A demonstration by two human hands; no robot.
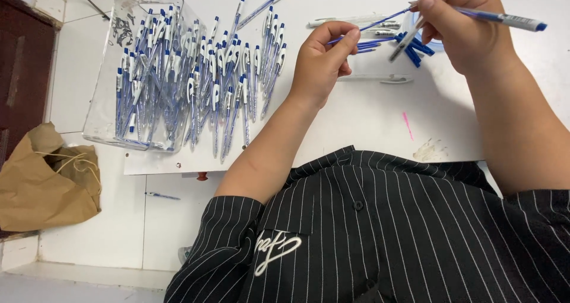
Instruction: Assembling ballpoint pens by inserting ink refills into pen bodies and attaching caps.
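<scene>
The left hand [323, 56] was closed, its thumb and forefinger pinching the lower end of a thin blue refill [371, 25] that ran up and to the right toward the other hand. The right hand [463, 27] was also closed, grasping a blue pen barrel [504, 19] whose tip pointed out to the right; the upper end of the refill met this hand at the fingertips. Both hands were raised above the white tabletop [368, 119].

Just beneath the right hand lay a small cluster of blue pen parts [415, 51], and beside it two clear pen bodies [380, 23]. A further clear pen body [380, 77] lay on the tabletop between the hands.

To the left, a large heap of assembled blue-and-white pens [219, 77] spilled from a clear plastic box [110, 65] lying at the tabletop's edge. A pink mark [408, 125] showed on the tabletop surface. A crumpled brown paper bag [44, 181] sat on the floor at far left. The person wore a black pinstriped shirt [386, 232].
</scene>
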